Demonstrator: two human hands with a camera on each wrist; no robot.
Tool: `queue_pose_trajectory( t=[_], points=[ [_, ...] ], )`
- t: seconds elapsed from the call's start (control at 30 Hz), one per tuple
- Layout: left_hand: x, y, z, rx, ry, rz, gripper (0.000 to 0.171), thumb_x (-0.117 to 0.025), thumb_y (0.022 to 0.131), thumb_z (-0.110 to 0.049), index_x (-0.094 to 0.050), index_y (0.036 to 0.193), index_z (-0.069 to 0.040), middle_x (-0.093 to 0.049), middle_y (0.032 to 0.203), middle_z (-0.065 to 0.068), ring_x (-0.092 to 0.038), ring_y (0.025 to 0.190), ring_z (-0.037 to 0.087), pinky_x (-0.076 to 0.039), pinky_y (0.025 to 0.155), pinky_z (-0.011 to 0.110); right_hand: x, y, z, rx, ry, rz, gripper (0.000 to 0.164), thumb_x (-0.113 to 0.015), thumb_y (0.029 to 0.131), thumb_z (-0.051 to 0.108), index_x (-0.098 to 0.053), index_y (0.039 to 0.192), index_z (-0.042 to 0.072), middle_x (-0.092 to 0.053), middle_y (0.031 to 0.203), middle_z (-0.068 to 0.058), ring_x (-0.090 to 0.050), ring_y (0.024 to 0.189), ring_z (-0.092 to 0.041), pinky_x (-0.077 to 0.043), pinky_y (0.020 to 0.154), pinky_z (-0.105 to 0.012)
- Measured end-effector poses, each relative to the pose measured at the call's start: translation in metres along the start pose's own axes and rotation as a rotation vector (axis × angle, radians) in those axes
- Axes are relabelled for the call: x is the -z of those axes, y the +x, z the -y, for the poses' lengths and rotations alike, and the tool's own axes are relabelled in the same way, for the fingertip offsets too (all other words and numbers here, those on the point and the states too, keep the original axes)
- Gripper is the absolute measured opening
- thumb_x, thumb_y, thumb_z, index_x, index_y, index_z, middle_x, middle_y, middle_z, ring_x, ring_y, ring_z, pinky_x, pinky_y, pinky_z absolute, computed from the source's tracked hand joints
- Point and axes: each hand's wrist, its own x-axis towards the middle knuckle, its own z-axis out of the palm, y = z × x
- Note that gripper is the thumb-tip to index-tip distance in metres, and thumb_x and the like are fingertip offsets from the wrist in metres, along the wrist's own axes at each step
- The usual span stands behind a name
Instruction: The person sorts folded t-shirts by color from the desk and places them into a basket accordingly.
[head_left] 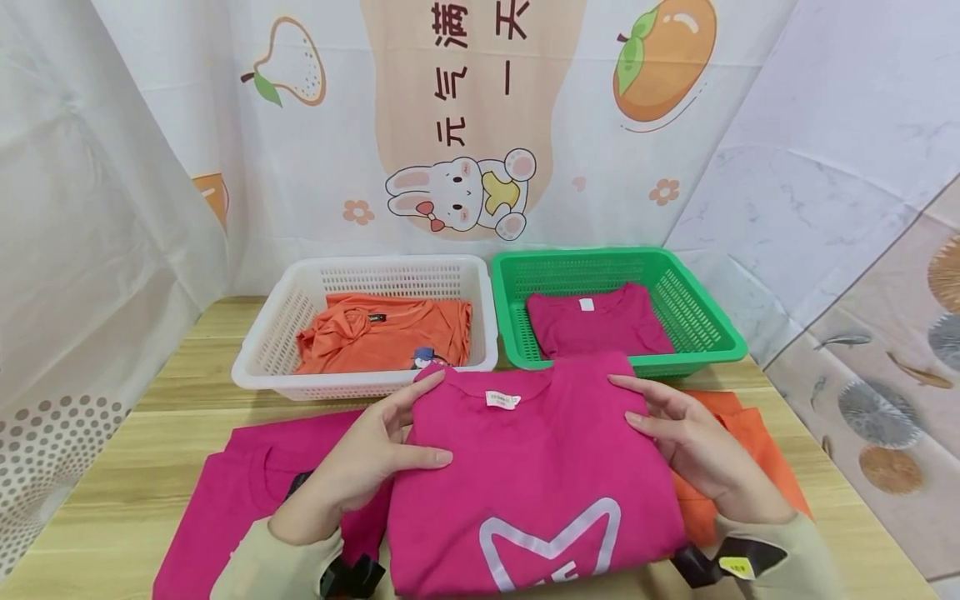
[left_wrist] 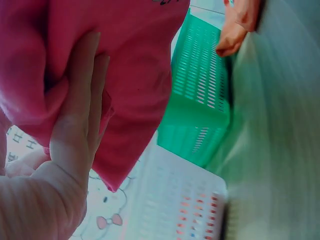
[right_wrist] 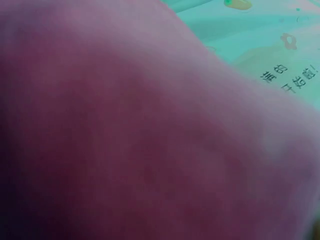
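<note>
A folded magenta T-shirt [head_left: 525, 467] with a white star outline and a neck label is held up over the near part of the table. My left hand [head_left: 375, 458] grips its left side, thumb across the front; in the left wrist view the fingers [left_wrist: 75, 100] lie along the cloth [left_wrist: 137, 95]. On the opposite side my right hand [head_left: 693, 442] holds the shirt's edge near the shoulder, fingertips on the cloth. Blurred pinkish shapes fill most of the right wrist view.
A white basket [head_left: 251, 346] with orange clothing [head_left: 390, 329] stands behind, beside a green basket [head_left: 723, 333] holding a folded magenta shirt [head_left: 600, 321]. On the wooden table [head_left: 120, 475], another magenta shirt [head_left: 217, 492] lies left and orange clothing [head_left: 761, 442] right. A printed curtain [head_left: 315, 183] hangs behind.
</note>
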Motion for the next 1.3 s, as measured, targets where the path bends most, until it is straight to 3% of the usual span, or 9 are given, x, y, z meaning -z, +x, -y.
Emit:
queue_pose_trajectory(
  t=[0.23, 0.47, 0.77, 0.9, 1.1, 1.3],
  points=[
    [-0.006, 0.009, -0.017, -0.012, 0.023, -0.010, 0.086, -0.075, 0.085, -0.005, -0.031, 0.155, -0.029, -0.045, 0.150, 0.011, -0.056, 0.127, 0.022, -0.056, 0.096, 0.036, 0.008, -0.001, 0.015, 0.040, -0.044, -0.044, 0.047, -0.042, 0.102, -0.003, -0.058, 0.138, 0.024, -0.068, 0.121, 0.005, -0.070, 0.104, -0.012, -0.059, 0.085, -0.029],
    [-0.011, 0.026, -0.034, -0.011, 0.034, -0.013, 0.080, -0.073, 0.087, -0.008, -0.035, 0.153, -0.034, -0.048, 0.147, 0.008, -0.056, 0.126, 0.025, -0.058, 0.092, 0.041, 0.018, 0.005, 0.028, 0.088, -0.079, -0.083, 0.046, -0.042, 0.102, -0.003, -0.061, 0.135, 0.022, -0.065, 0.123, 0.005, -0.070, 0.102, -0.011, -0.059, 0.082, -0.027],
    [-0.018, 0.048, -0.048, -0.073, -0.010, -0.020, 0.071, -0.069, 0.089, -0.003, -0.041, 0.150, -0.029, -0.053, 0.141, 0.011, -0.061, 0.120, 0.024, -0.059, 0.089, 0.036, 0.031, 0.011, 0.053, 0.100, -0.077, -0.114, 0.046, -0.043, 0.102, -0.002, -0.060, 0.138, 0.020, -0.063, 0.130, 0.005, -0.068, 0.109, -0.012, -0.059, 0.084, -0.029],
    [-0.020, 0.059, -0.051, -0.069, -0.029, -0.034, 0.066, -0.067, 0.090, -0.003, -0.046, 0.148, -0.027, -0.054, 0.141, 0.012, -0.064, 0.116, 0.023, -0.059, 0.086, 0.035, 0.036, 0.016, 0.061, 0.101, -0.060, -0.145, 0.045, -0.044, 0.102, -0.001, -0.062, 0.136, 0.021, -0.065, 0.128, 0.005, -0.068, 0.108, -0.012, -0.060, 0.083, -0.029],
    [-0.024, 0.076, -0.056, -0.052, -0.015, -0.106, 0.059, -0.069, 0.090, -0.007, -0.054, 0.143, -0.029, -0.057, 0.138, 0.008, -0.065, 0.115, 0.022, -0.059, 0.086, 0.035, 0.047, 0.027, 0.070, 0.088, -0.057, -0.186, 0.043, -0.045, 0.102, 0.000, -0.066, 0.130, 0.024, -0.068, 0.122, 0.006, -0.070, 0.101, -0.012, -0.060, 0.078, -0.028],
    [-0.031, 0.092, -0.060, -0.069, -0.035, -0.152, 0.055, -0.069, 0.091, -0.005, -0.056, 0.141, -0.024, -0.059, 0.136, 0.004, -0.064, 0.117, 0.022, -0.058, 0.088, 0.033, 0.057, 0.036, 0.081, 0.054, -0.039, -0.242, 0.039, -0.048, 0.101, 0.003, -0.071, 0.123, 0.026, -0.070, 0.116, 0.006, -0.072, 0.092, -0.013, -0.061, 0.075, -0.028]
  ],
)
